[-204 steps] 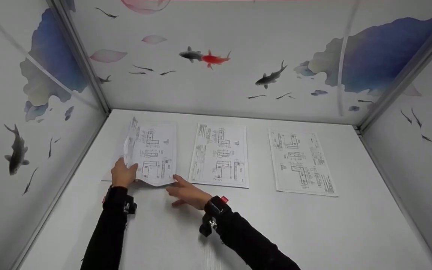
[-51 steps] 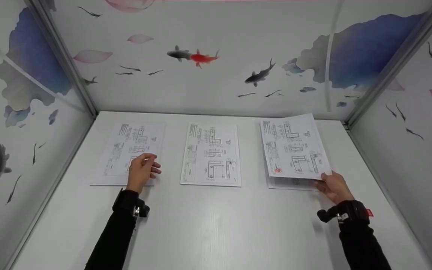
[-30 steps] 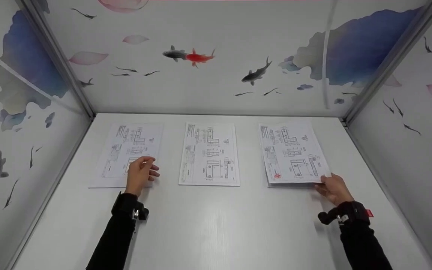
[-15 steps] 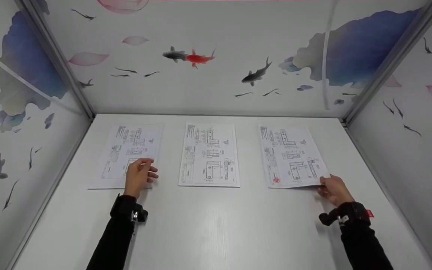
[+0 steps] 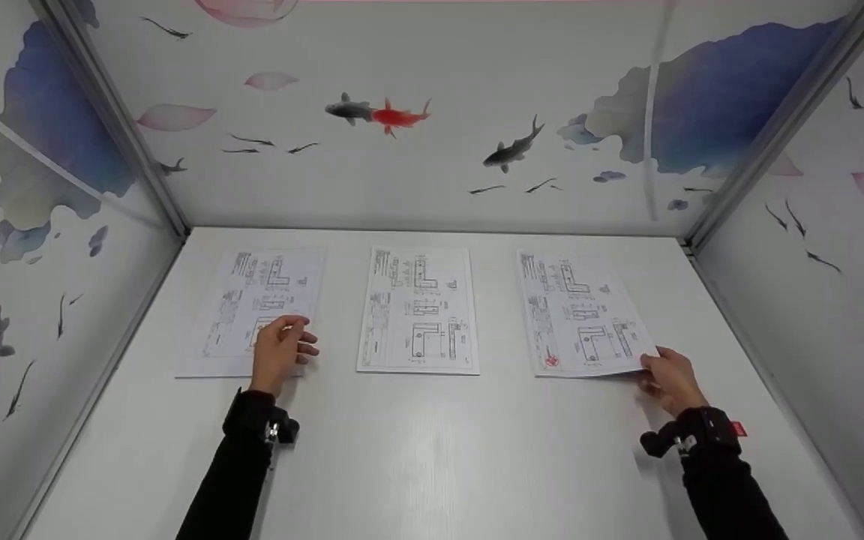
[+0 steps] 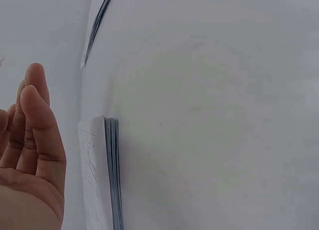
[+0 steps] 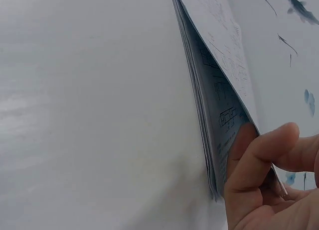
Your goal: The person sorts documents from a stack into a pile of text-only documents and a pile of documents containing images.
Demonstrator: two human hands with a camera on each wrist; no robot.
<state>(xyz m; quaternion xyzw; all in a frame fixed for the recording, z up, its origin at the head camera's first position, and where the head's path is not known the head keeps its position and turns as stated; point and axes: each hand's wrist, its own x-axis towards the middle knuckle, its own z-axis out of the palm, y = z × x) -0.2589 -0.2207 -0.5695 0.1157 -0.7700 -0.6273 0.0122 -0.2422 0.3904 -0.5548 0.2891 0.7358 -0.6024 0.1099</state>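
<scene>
Three stacks of printed technical drawings lie in a row. The left hand (image 5: 278, 352) is over the near right part of the left stack (image 5: 211, 330), fingers loosely bent and holding nothing; the left wrist view shows the same hand (image 6: 37, 155) beside the stack's layered edge (image 6: 112, 170). At the right stack, the right hand (image 5: 672, 379) pinches the near right corner of the top sheet (image 5: 571, 307), which bears a red round mark (image 5: 551, 361) at its near left. In the right wrist view that sheet (image 7: 219, 51) tilts up at the held corner, showing another printed page (image 7: 224, 105) beneath.
The middle stack of drawings (image 5: 417, 307) lies between the hands, untouched. All rest on a white table (image 5: 432, 450), enclosed by white walls (image 5: 417, 180) printed with fish and petals at the back and both sides.
Earlier both hands were at the left stack, lifting a page. Since then the right hand has moved to the right stack and lowered a raised sheet onto it. In the last half second, almost nothing moves.
</scene>
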